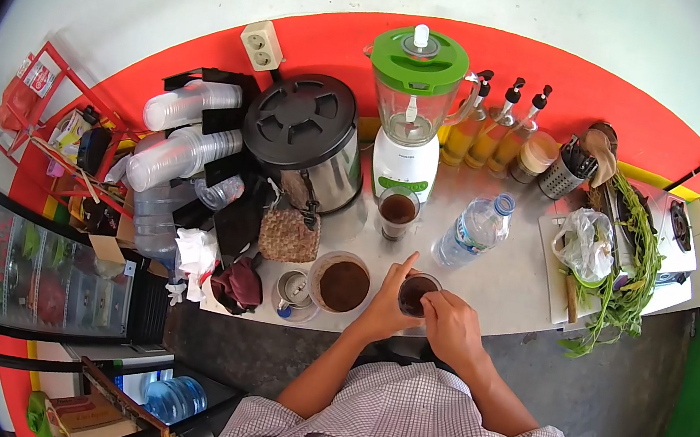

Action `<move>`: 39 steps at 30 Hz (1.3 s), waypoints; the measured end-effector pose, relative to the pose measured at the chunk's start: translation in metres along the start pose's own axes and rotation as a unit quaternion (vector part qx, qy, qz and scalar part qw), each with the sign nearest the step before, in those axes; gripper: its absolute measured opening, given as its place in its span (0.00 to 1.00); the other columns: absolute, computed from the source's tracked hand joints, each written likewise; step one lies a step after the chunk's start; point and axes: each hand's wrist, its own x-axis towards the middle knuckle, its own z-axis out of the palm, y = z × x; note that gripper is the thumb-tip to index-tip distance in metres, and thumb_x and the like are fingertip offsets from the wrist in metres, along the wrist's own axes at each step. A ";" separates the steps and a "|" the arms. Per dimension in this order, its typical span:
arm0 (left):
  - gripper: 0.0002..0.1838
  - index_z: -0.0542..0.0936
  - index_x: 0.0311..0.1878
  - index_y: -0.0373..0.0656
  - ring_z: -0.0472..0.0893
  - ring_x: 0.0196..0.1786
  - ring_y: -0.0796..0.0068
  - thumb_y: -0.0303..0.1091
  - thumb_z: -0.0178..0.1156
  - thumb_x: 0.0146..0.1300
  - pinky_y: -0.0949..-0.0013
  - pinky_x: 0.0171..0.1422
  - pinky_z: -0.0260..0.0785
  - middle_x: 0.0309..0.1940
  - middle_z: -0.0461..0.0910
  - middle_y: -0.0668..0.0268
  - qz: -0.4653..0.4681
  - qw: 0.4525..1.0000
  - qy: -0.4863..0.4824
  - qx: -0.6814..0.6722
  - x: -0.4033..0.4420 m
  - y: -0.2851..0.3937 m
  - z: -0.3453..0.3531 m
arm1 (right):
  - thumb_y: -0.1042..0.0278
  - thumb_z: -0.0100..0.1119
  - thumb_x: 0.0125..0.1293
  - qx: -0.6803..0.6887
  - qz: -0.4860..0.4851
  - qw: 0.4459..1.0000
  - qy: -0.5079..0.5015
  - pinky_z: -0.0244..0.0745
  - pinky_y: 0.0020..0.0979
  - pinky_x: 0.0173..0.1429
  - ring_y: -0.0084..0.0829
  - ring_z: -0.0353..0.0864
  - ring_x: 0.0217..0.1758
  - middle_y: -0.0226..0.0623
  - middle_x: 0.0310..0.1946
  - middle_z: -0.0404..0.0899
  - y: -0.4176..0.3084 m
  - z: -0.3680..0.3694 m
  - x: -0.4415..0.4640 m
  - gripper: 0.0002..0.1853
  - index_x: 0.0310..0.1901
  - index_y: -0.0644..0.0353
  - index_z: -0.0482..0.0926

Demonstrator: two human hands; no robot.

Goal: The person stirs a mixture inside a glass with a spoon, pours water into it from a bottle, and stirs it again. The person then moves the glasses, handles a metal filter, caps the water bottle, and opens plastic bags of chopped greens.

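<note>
— Red wall behind, bare metal tabletop in front. Where is the cup?

— Near the tabletop's front edge, between the left hand and the right hand. It is clear, with something dark inside. I cannot tell whether it rests or is lifted.

— How are the hands placed?

— The left one grasps the cup's side, index finger extended. The right one has its fingertips bunched at the rim; I cannot tell whether they pinch anything.

— And close by?

— To the left, an open tub of dark brown powder, a small metal cup beside it. Before the blender, a tumbler with dark brown contents. To the right, a clear plastic bottle with a blue cap.

— Can you read its label?

— Its lettering is too small, as is any marking on the blender's white base.

— Farther out?

— Three pump bottles holding yellowish liquid, a perforated metal holder full of utensils, a steel pot with a black lid, stacked plastic cups at far left, and leafy greens at right.
</note>
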 end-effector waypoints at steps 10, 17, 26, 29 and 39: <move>0.53 0.64 0.77 0.42 0.72 0.76 0.57 0.30 0.84 0.48 0.55 0.82 0.66 0.71 0.68 0.55 -0.005 1.000 -0.006 -0.017 -0.002 -0.010 0.003 | 0.71 0.64 0.75 0.043 0.013 0.998 -0.048 0.82 0.47 0.42 0.51 0.86 0.38 0.46 0.36 0.85 0.006 -0.008 0.006 0.06 0.43 0.64 0.85; 0.53 0.64 0.81 0.43 0.72 0.77 0.53 0.32 0.81 0.52 0.54 0.85 0.62 0.74 0.71 0.54 0.014 0.998 -0.035 -0.051 -0.006 -0.018 -0.003 | 0.71 0.64 0.75 0.061 0.012 0.995 -0.076 0.82 0.47 0.43 0.52 0.86 0.38 0.47 0.35 0.85 0.007 -0.023 0.006 0.06 0.43 0.65 0.85; 0.52 0.67 0.77 0.38 0.78 0.72 0.63 0.29 0.84 0.50 0.58 0.79 0.71 0.71 0.75 0.56 -0.021 0.999 -0.033 -0.009 0.000 -0.003 -0.003 | 0.72 0.64 0.75 0.015 -0.022 0.997 -0.066 0.82 0.48 0.42 0.50 0.86 0.37 0.45 0.34 0.83 0.005 -0.014 -0.002 0.05 0.44 0.64 0.85; 0.52 0.66 0.79 0.40 0.77 0.73 0.59 0.30 0.83 0.51 0.56 0.80 0.69 0.72 0.75 0.54 -0.027 0.999 -0.017 -0.009 -0.005 0.002 0.000 | 0.72 0.64 0.74 0.036 -0.021 0.999 0.004 0.82 0.48 0.42 0.50 0.86 0.37 0.45 0.34 0.84 -0.001 -0.017 -0.002 0.05 0.45 0.64 0.85; 0.53 0.66 0.82 0.47 0.69 0.78 0.47 0.36 0.82 0.52 0.48 0.84 0.59 0.75 0.72 0.54 0.001 0.997 -0.021 0.074 -0.013 0.013 -0.014 | 0.75 0.64 0.74 0.067 -0.022 0.997 -0.020 0.81 0.48 0.43 0.53 0.85 0.38 0.48 0.35 0.83 0.013 -0.019 -0.010 0.05 0.46 0.66 0.85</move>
